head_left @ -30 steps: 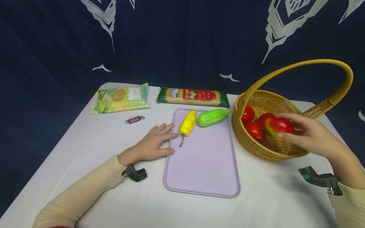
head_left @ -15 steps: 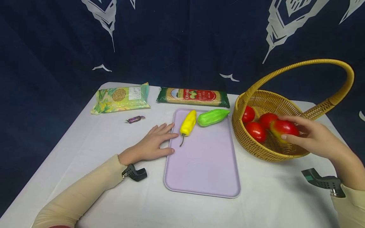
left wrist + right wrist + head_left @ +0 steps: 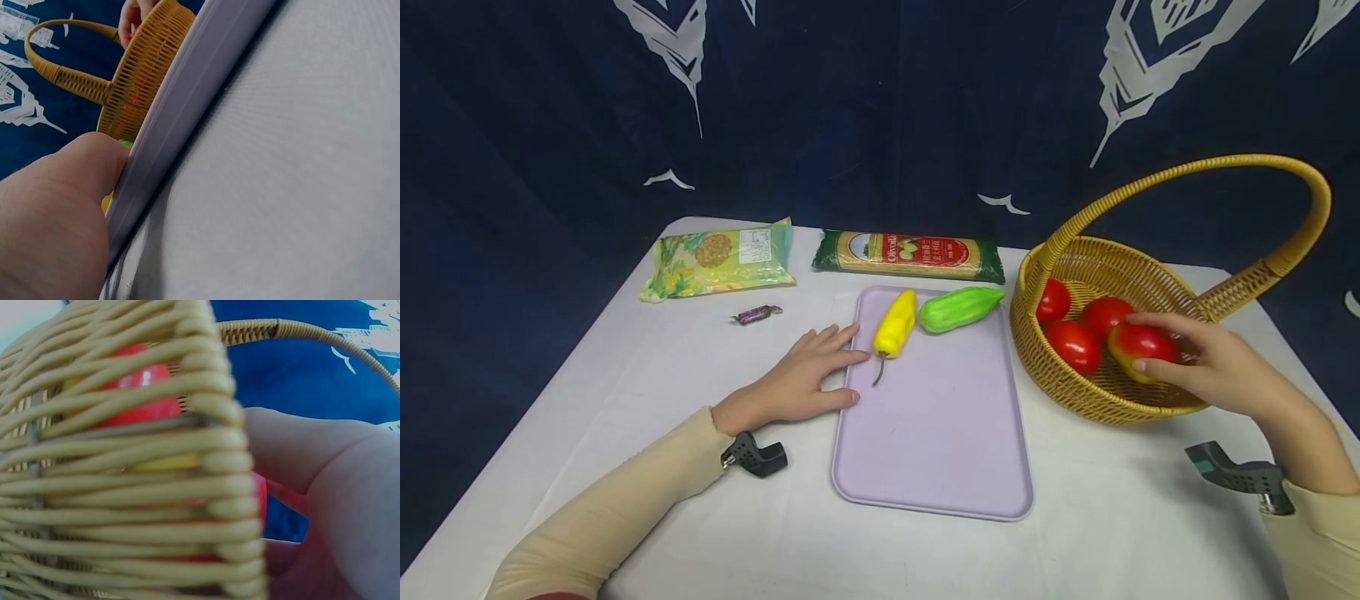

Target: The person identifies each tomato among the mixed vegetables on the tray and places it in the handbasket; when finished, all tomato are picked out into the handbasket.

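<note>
Inside the wicker basket (image 3: pixel 1075 400), my right hand (image 3: pixel 1217 358) holds a red and yellow mango (image 3: pixel 1138 346) between thumb and fingers. Several red tomatoes (image 3: pixel 1073 346) lie beside the mango. The right wrist view shows the basket's woven wall (image 3: pixel 125 519) in front of the fruit, hiding most of it. My left hand (image 3: pixel 801 379) rests with spread fingers on the left rim of the lilac tray (image 3: pixel 932 450). Close to its fingertips lies a yellow pepper (image 3: pixel 895 325) with its stem toward me. A green vegetable, pointed at one end (image 3: pixel 958 308), lies at the tray's far right corner.
Behind the tray lies a long pasta packet (image 3: pixel 910 255). Farther left are a green and yellow bag (image 3: pixel 718 260) and a purple wrapped candy (image 3: pixel 756 314). The basket's tall handle (image 3: pixel 1217 162) arches above its opening. A dark blue curtain (image 3: pixel 850 108) hangs behind the table.
The right hand and mango shift slightly right, then come back a little left and lower in the basket. The left hand, tray and peppers stay put.
</note>
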Demonstrator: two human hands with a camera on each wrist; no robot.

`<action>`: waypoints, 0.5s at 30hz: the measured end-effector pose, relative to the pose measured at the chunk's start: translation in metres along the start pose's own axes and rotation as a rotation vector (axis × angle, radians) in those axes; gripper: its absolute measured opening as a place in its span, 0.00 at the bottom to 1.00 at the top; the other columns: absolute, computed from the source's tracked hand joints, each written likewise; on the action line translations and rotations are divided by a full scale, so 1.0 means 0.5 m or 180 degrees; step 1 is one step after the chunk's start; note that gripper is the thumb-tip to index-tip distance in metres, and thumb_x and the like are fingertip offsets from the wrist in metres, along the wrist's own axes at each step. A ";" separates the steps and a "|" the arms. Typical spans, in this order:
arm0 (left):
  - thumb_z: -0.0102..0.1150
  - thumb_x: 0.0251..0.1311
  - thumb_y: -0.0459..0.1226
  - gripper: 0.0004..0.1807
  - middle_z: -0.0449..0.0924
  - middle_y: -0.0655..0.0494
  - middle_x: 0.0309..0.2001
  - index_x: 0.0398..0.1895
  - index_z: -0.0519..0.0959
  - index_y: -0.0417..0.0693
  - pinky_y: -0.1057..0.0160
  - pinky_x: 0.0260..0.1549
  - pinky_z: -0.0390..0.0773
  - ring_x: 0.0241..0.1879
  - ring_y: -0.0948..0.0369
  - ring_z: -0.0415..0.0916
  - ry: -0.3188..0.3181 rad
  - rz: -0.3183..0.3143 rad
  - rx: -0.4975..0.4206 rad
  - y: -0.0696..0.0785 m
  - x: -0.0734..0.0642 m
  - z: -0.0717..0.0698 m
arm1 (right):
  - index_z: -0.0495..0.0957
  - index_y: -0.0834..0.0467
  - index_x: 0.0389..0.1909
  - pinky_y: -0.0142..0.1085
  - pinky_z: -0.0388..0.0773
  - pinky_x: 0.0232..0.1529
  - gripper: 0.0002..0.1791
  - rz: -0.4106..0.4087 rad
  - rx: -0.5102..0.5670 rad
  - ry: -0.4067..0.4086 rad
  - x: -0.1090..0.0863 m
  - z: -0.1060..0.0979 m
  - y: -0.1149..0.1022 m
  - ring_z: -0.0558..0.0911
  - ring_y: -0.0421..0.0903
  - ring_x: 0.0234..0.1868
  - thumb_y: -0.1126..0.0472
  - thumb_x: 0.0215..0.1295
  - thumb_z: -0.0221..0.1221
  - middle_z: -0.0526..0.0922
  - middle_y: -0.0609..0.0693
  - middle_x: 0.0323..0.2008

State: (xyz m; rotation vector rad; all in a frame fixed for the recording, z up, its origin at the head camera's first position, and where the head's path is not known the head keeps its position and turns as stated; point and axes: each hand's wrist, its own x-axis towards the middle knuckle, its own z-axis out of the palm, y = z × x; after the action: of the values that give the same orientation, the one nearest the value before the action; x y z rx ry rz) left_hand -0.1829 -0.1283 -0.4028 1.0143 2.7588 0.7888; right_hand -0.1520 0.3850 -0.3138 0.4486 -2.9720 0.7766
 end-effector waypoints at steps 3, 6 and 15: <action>0.60 0.63 0.53 0.33 0.53 0.50 0.82 0.71 0.74 0.55 0.31 0.77 0.43 0.81 0.39 0.47 0.0001 0.0005 0.0000 0.000 0.000 0.000 | 0.74 0.61 0.65 0.23 0.77 0.31 0.31 -0.0003 0.0011 0.0007 0.002 0.004 0.004 0.81 0.71 0.44 0.66 0.60 0.70 0.80 0.71 0.53; 0.60 0.63 0.53 0.33 0.53 0.50 0.82 0.71 0.74 0.55 0.31 0.77 0.43 0.81 0.39 0.47 0.0001 0.0004 -0.0003 0.000 0.000 0.000 | 0.73 0.61 0.65 0.22 0.76 0.31 0.31 -0.0002 0.0009 -0.0006 0.005 0.005 0.005 0.81 0.74 0.45 0.66 0.60 0.69 0.79 0.72 0.53; 0.60 0.63 0.53 0.33 0.52 0.51 0.82 0.71 0.74 0.56 0.32 0.77 0.43 0.81 0.40 0.46 -0.0024 -0.0025 -0.0016 -0.001 0.001 0.000 | 0.72 0.64 0.65 0.21 0.75 0.31 0.32 0.0009 -0.0022 -0.0100 0.014 0.013 0.004 0.80 0.78 0.47 0.67 0.59 0.69 0.77 0.76 0.55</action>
State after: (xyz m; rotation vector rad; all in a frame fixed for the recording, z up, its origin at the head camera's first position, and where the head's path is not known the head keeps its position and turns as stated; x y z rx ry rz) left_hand -0.1834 -0.1284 -0.4028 1.0030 2.7514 0.7888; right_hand -0.1592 0.3817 -0.3198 0.4604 -3.0039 0.7665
